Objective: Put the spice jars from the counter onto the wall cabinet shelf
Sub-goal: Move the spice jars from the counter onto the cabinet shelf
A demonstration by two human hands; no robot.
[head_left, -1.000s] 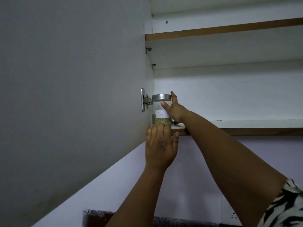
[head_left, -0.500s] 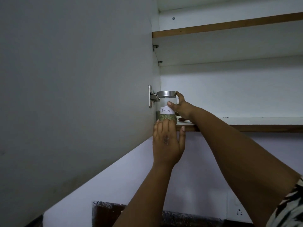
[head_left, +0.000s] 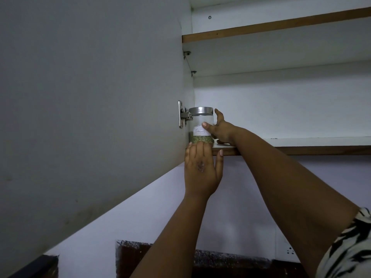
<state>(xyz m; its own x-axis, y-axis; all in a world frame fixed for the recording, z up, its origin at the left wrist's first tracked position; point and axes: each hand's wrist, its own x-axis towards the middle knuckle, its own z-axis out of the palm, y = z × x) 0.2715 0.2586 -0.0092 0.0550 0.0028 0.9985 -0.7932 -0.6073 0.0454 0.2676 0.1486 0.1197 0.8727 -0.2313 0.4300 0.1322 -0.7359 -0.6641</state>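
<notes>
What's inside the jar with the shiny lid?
Greenish seeds fill the bottom of the jar; above them it looks empty. The label and the right hand cover part of the glass.

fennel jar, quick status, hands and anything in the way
Right hand grips the fennel jar, upright at the lower shelf left end. Left hand flat below the jar's front. Door hinge close beside the lid.

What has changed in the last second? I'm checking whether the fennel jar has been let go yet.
Little has visibly changed. The fennel jar stands at the same left end of the lower shelf, by the door hinge. The right hand still holds its side, so it is not released, and the left hand stays pressed flat against the shelf's front edge below the jar.
</notes>
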